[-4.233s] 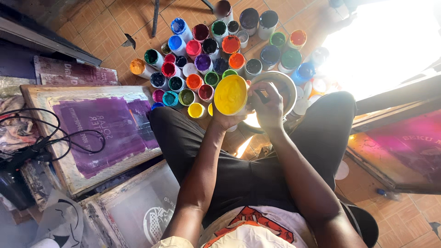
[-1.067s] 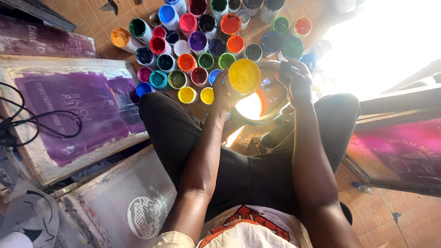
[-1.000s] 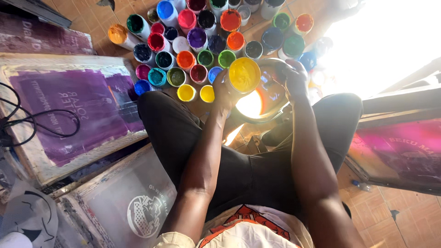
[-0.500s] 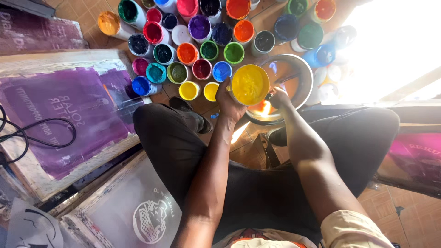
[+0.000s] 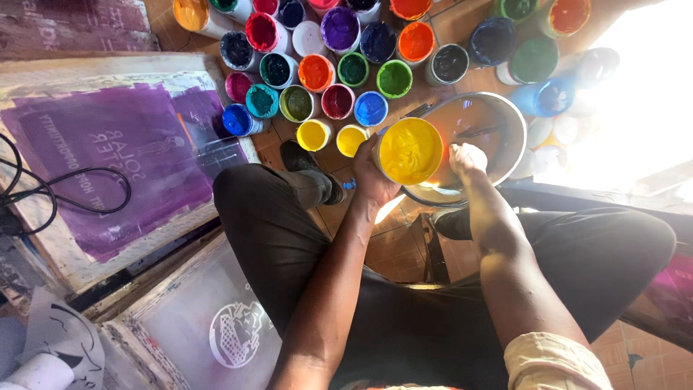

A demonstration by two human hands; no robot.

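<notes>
Left hand (image 5: 372, 177) grips a yellow paint tub (image 5: 410, 151) over a metal bowl (image 5: 498, 123); right hand (image 5: 465, 157), fingers curled, reaches inside.

Seated person's legs at centre. Left hand (image 5: 372, 177) holds a paint tub (image 5: 410, 151) over the near rim of a metal bowl (image 5: 505, 119) on the floor; right hand (image 5: 465, 157) inside the bowl. Cluster of open paint pots (image 5: 339, 68) beyond the knees. Printing screen (image 5: 108, 166) to the left, second screen (image 5: 209, 325) nearer, cable (image 5: 86, 173) lying on the first.
</notes>
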